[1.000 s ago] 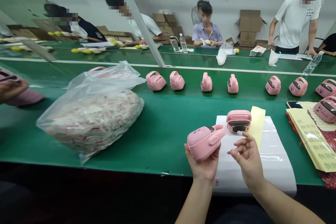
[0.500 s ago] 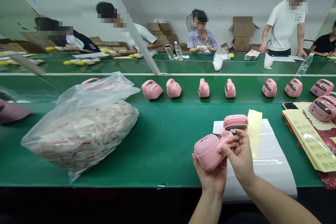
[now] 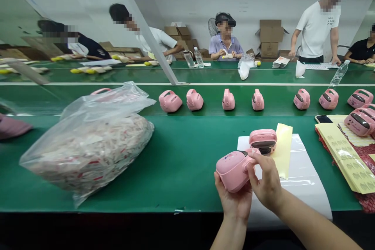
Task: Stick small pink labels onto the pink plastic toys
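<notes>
A pink portable speaker (image 3: 231,172) with a carrying handle and small printed figures rests tilted in my left hand (image 3: 237,201), whose fingers cup it from below. Against the handle side of the speaker, my right hand (image 3: 266,181) has its thumb and bent index finger pressed close together. Whether a small piece sits under those fingertips is hidden. Just behind my hands, a second pink speaker (image 3: 263,140) with a dark front panel stands on a white sheet (image 3: 307,187). Beside it lies a pale yellow strip (image 3: 283,156).
To the left sits a large clear bag (image 3: 96,156) full of small packets. Several pink speakers (image 3: 170,101) line the green belt (image 3: 278,105) behind. Yellow sticker sheets (image 3: 340,152) and a phone (image 3: 324,118) are at right. Several people work across the belt.
My right fingers have come down from above the handle onto the speaker's side. The small whitish piece pinched in them earlier is out of sight. My left hand keeps its hold.
</notes>
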Available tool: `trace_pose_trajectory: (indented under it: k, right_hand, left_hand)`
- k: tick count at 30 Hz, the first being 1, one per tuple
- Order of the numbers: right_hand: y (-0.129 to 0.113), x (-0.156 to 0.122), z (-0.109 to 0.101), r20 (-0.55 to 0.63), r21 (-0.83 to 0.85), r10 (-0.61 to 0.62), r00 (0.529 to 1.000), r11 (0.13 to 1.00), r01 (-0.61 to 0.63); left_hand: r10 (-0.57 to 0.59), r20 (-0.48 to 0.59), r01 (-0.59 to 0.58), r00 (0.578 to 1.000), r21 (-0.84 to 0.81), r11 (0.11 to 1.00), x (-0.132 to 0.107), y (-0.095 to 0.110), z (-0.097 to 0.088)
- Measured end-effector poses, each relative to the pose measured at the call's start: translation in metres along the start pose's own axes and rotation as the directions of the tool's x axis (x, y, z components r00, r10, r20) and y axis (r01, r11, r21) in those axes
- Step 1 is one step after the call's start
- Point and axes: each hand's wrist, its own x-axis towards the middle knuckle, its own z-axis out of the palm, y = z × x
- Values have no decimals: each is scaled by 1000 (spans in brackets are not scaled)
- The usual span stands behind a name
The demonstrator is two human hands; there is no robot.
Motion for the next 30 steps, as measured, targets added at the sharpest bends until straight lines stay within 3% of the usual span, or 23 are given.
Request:
trace_pose_trajectory:
  k: [2,4,8,10,13,16,19,22,24,27,30]
  right_hand:
    - [8,2,-4,12,-129,-17,1000,992,19]
    - [14,1,-10,11,-184,78,997,980,-75]
    - [14,-32,-18,97,-96,163,982,983,-154]
    - [7,-60,-19,250,-29,83,965,996,-79]
    - [0,-94,-17,471,1,-104,876,993,117]
    - [4,-107,-16,558,46,-253,790,961,274]
    - [10,-108,-17,600,131,-302,741,951,281]
    - [9,-110,-16,609,165,-261,749,965,202]
    - [3,-110,-16,583,195,-189,790,977,90]
    - [-5,-90,-20,500,266,95,861,929,-257]
    - [-6,-41,-33,439,363,358,824,769,-527]
  left_hand:
    - [-1,44,0,999,14,1000,1,2,-3]
    - [17,116,-21,993,29,999,3,6,-7]
    - [125,230,-139,965,47,989,12,26,-17]
    - [210,240,-228,948,49,972,17,38,-22]
    - [311,207,-336,927,97,937,21,51,-27]
    - [354,159,-376,922,142,916,22,55,-28]
    - [363,134,-382,922,168,909,21,54,-26]
    - [405,144,-428,903,224,875,21,51,-21]
    - [468,170,-498,867,281,820,22,49,-19]
    - [545,232,-592,805,364,719,19,52,-19]
    - [512,375,-634,773,476,609,10,59,-23]
